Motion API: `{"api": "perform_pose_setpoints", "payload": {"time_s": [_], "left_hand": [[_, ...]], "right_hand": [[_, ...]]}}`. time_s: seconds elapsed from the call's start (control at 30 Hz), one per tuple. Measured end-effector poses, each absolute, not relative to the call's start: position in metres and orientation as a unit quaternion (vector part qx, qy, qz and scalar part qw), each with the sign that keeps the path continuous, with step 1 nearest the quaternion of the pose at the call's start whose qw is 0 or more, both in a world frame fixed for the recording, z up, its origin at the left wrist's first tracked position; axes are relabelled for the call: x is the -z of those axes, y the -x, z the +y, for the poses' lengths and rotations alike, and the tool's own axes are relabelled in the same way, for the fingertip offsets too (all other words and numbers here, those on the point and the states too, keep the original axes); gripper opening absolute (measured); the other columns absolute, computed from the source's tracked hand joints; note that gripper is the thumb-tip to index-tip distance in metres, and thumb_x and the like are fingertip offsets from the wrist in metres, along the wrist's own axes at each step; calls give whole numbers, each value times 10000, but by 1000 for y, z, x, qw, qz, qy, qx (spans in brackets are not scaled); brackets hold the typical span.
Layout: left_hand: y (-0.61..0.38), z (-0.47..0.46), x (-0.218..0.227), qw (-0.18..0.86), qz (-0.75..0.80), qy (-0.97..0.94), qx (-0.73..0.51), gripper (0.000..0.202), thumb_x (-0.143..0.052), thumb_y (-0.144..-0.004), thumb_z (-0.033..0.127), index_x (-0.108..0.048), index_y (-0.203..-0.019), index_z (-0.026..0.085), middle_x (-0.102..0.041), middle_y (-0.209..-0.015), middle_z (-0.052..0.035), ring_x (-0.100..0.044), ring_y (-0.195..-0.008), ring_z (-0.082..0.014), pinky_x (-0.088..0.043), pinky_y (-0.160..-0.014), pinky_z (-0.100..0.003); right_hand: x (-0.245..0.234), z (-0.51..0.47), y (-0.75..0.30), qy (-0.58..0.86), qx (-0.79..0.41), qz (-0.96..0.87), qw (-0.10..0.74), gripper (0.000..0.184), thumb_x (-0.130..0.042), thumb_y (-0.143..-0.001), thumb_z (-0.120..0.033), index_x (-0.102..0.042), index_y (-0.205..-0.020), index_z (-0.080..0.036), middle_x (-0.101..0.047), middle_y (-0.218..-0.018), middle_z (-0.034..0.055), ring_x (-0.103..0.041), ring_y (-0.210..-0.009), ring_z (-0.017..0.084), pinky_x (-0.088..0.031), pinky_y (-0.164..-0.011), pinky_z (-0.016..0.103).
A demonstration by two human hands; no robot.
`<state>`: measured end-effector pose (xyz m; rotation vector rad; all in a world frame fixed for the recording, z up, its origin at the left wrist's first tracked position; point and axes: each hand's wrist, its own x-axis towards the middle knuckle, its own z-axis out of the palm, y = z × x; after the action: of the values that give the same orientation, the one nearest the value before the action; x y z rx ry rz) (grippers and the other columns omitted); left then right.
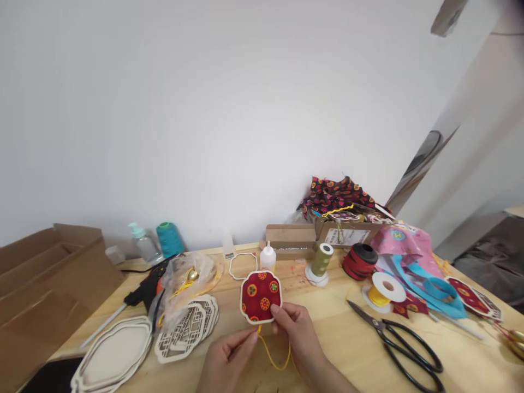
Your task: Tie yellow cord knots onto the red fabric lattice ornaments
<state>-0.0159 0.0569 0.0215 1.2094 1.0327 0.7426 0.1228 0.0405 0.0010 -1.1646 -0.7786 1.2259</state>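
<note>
My right hand [297,333] pinches the lower right edge of a small wooden-framed panel covered in red patterned fabric [260,295], holding it upright over the wooden table [339,338]. My left hand [229,357] pinches a yellow cord [275,357] just under the panel's bottom edge. The cord hangs in a loop between my two hands.
Black scissors [403,344] lie to the right. Cut wooden frames [186,330] and oval boards [114,355] lie to the left, beside a glue gun [143,292] and a plastic bag. Behind are a glue bottle [267,256], thread spools, ribbon, cardboard boxes and patterned fabric.
</note>
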Motion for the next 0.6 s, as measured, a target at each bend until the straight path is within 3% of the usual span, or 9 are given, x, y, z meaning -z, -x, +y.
{"api": "perform_pose_setpoints", "payload": {"time_s": [0.17, 0.37, 0.6], "left_hand": [[9, 53, -23, 726, 421, -427, -337, 294, -634, -591, 367, -700, -781, 153, -707, -686, -53, -608, -731, -228, -441, -750, -325], [10, 43, -23, 727, 472, -368, -337, 299, -679, -531, 377, -700, -716, 143, -586, -364, 18, -578, -461, -164, -475, -538, -261], [6, 43, -18, 723, 476, -361, -347, 255, -693, -526, 337, -705, -708, 159, -712, -658, -47, -623, -687, -230, -458, -710, -318]], "right_hand": [[-5, 40, -123, 510, -509, -358, 594, 384, -550, -686, -402, -509, -423, -125, -464, -444, -18, -379, -479, 87, -269, -501, 197], [-5, 39, -118, 526, -535, -333, 571, 390, -565, -669, -399, -516, -399, -122, -466, -401, -25, -350, -432, 70, -252, -461, 188], [-4, 37, -115, 538, -550, -301, 564, 388, -596, -636, -397, -528, -373, -119, -460, -365, -31, -338, -388, 57, -240, -430, 184]]}}
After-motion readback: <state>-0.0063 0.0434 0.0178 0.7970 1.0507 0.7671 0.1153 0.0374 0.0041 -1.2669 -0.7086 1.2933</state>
